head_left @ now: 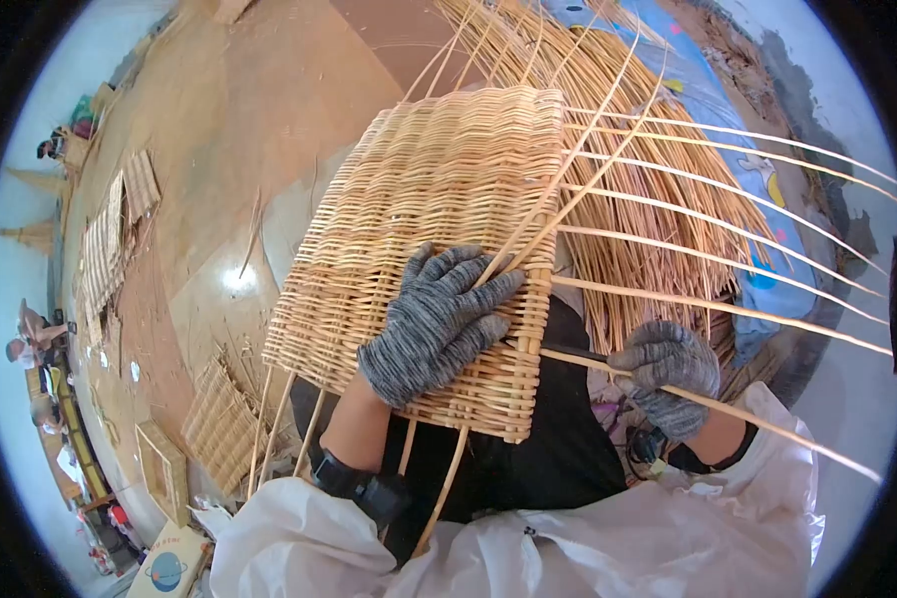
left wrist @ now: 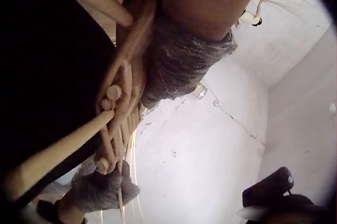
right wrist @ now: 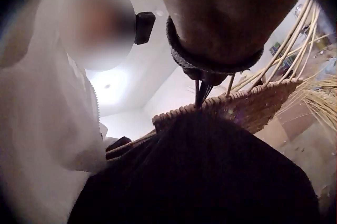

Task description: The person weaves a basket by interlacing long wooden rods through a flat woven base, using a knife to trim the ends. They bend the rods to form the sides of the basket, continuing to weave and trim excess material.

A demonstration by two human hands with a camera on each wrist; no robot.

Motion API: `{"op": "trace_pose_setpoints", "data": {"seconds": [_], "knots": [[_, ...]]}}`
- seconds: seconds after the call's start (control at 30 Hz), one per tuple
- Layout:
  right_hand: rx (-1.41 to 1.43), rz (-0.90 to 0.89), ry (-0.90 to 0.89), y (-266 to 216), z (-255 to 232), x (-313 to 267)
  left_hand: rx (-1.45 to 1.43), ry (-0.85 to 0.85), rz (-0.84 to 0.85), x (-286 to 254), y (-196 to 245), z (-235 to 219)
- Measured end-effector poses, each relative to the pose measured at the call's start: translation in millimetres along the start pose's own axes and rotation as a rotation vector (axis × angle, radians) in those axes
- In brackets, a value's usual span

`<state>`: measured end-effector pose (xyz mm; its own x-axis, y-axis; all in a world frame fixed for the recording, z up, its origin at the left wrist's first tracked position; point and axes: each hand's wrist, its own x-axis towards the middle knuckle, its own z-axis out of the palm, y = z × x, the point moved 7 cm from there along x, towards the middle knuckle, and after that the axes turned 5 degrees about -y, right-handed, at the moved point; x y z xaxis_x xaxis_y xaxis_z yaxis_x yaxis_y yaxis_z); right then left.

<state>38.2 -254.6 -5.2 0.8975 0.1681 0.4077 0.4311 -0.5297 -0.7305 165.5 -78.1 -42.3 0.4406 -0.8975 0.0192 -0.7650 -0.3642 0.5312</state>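
Left hand [head_left: 437,321]: gloved, fingers spread flat on woven wicker panel [head_left: 419,199] — near edge.
Right hand [head_left: 671,374]: gloved — gripped one loose cane [head_left: 767,424], right of panel.

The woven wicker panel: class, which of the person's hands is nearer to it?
Left. The left hand presses flat on the woven wicker panel; the right hand is off its edge, gripping a loose cane.
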Motion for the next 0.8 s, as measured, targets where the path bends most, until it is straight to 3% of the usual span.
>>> {"op": "trace_pose_setpoints", "data": {"seconds": [0.13, 0.23, 0.33, 0.37, 0.47, 0.57, 0.67, 0.73, 0.8], "knots": [[0.229, 0.144, -0.092, 2.3, -5.0, 2.4, -0.053, 0.061, 0.034, -2.9, -2.4, -1.2], [0.287, 0.084, -0.052, 4.3, -9.8, -8.7, -0.058, 0.049, 0.028, -2.4, -1.6, -5.2], [0.218, 0.168, 0.104, 11.3, -8.5, -26.0, -0.029, 0.031, 0.015, -3.2, 3.3, -1.6], [0.3, 0.238, 0.091, 16.5, -8.4, -28.4, -0.031, 0.032, 0.011, -1.6, 1.8, -0.7], [0.164, 0.049, -0.059, 16.4, -2.2, -17.0, -0.029, 0.021, -0.005, 0.5, -3.0, 1.1], [0.196, 0.054, 0.004, 11.1, -4.4, -6.2, -0.023, -0.026, -0.035, 2.2, -7.6, 1.8], [0.078, 0.13, -0.039, 8.4, -0.2, -9.5, 0.024, 0.034, 0.018, 1.2, -4.2, 2.3], [0.107, 0.254, -0.077, 13.1, -2.1, -16.7, 0.015, 0.036, 0.019, -1.2, -3.7, 1.5], [0.134, 0.265, -0.075, -1.5, -10.3, -0.5, -0.014, 0.05, 0.017, -4.3, -1.9, -0.5]]}}
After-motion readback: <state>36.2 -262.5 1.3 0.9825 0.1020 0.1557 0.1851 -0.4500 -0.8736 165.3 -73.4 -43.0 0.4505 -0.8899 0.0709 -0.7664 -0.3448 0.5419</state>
